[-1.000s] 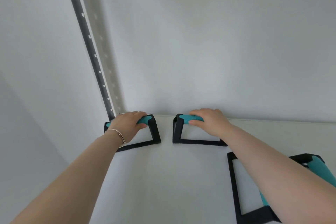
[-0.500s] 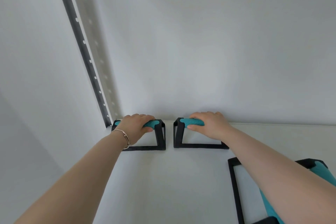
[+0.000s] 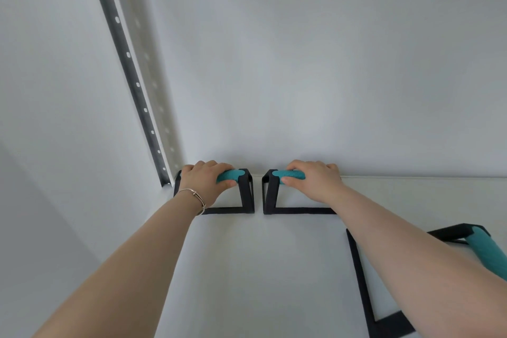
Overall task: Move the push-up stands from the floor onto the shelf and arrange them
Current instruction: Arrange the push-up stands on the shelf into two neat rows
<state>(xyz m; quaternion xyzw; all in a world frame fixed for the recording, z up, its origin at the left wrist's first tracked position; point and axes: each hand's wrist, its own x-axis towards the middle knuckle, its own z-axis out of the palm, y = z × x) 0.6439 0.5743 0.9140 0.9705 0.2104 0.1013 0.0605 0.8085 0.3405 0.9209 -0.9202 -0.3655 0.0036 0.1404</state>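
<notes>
Two push-up stands with black frames and teal foam grips stand side by side at the back of the white shelf [image 3: 247, 269], against the wall. My left hand [image 3: 204, 181] is closed around the grip of the left stand [image 3: 245, 195], which sits in the shelf's back left corner. My right hand [image 3: 315, 180] is closed around the grip of the right stand [image 3: 270, 195]. A narrow gap separates the two frames. A third stand [image 3: 362, 282] rests nearer to me at the right, partly hidden under my right forearm.
A dark perforated shelf upright [image 3: 129, 71] rises from the back left corner. The white wall [image 3: 301, 63] runs straight behind the shelf. A thin bracelet circles my left wrist [image 3: 194, 196].
Both stands have been pushed back toward the wall. The left one turned from a slanted position to square with the right one, ending close beside it in the corner.
</notes>
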